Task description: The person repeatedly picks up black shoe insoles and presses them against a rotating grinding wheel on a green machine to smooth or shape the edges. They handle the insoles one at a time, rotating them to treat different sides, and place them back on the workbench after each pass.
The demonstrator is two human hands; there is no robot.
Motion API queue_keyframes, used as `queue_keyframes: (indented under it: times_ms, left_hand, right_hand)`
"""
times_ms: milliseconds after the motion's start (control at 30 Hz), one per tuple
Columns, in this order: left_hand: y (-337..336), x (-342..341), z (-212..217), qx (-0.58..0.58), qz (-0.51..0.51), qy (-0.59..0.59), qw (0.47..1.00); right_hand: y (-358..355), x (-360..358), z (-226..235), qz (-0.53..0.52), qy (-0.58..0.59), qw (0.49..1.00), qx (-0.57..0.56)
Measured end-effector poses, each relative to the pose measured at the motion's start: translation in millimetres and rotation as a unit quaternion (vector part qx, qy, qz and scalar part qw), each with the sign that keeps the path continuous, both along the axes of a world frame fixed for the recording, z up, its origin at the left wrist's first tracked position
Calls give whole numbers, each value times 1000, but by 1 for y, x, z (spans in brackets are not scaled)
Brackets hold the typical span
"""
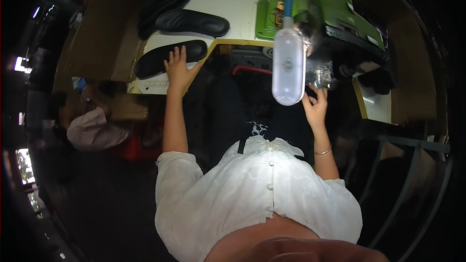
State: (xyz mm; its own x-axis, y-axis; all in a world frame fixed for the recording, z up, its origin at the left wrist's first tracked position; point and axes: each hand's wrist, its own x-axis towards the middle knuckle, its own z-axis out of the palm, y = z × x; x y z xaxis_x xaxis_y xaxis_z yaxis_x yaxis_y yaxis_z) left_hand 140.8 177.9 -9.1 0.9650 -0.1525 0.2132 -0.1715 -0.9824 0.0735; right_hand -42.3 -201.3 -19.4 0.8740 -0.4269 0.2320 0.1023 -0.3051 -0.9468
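My left hand (179,70) lies with its fingers spread on a black insole (151,62) at the front of the white work surface, the thumb pointing out to the right. A second black insole (193,23) lies farther back. My right hand (316,107) is raised below the head of a green machine (335,0), its fingers bent around or beside a small shiny round part (319,78). Whether they grip that part is hard to see. Just left of this hand hangs a pale, translucent capsule-shaped piece (288,68) on a blue tube, hiding part of the machine.
The white work surface (228,5) has a yellow front edge and a cut-out before me. Cardboard panels (116,48) stand at the left. Dark pieces (376,82) lie right of the machine. A metal frame (403,184) stands low at the right. Another person (94,126) is at the far left.
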Motion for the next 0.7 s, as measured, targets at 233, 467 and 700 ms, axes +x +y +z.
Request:
queue_keyframes:
  times_ms: [233,467,700]
  left_hand:
    - [-65,-62,7,18,-114,-105,988]
    - [-142,-169,36,-387,-467,113,787]
    - [-164,-168,4,-706,-199,558,387]
  right_hand:
    - [20,-4,-29,195,196,925,261]
    - [26,-9,-17,265,268,657,653]
    - [-26,-38,18,110,53,792,598]
